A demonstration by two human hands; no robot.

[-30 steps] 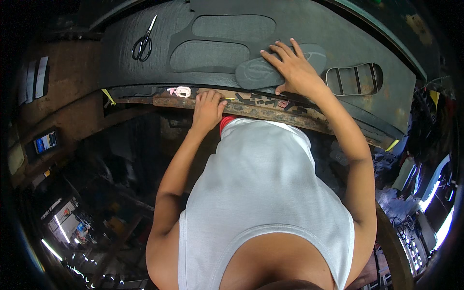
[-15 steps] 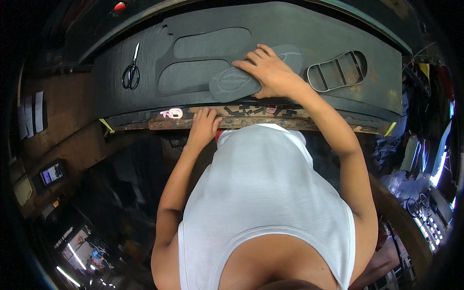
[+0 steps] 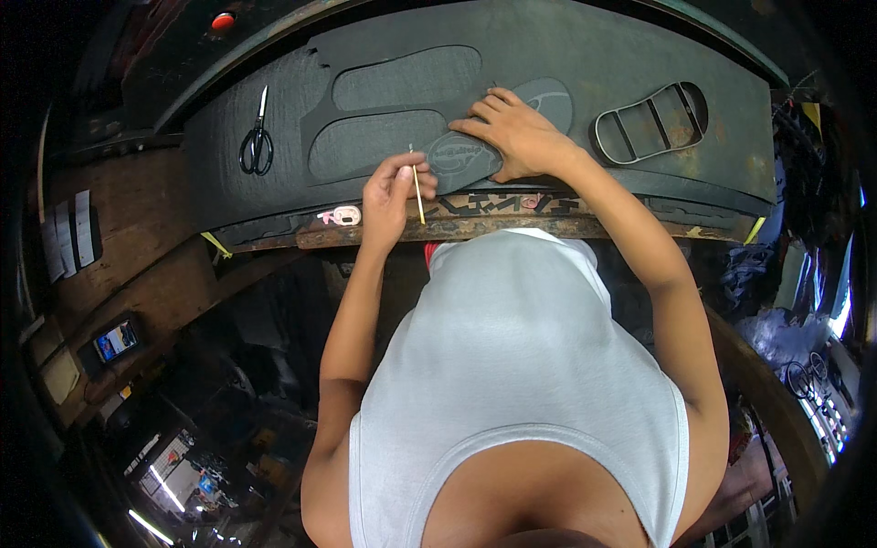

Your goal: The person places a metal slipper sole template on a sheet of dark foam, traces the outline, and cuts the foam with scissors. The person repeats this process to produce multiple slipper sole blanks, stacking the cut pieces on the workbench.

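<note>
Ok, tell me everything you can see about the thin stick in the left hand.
The thin pale yellowish stick is straight, slim and pencil-like; its material is hard to tell. The left hand pinches it, tilted slightly off vertical, its upper tip by the edge of the dark sole-shaped template that the right hand presses onto the dark grey sheet.

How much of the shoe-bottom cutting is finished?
Two sole-shaped holes already show in the dark rubber sheet. Now the right hand presses a sole template flat on the sheet while the left hand holds a thin stick at its edge. Much uncut sheet remains, and the scissors lie unused.
</note>
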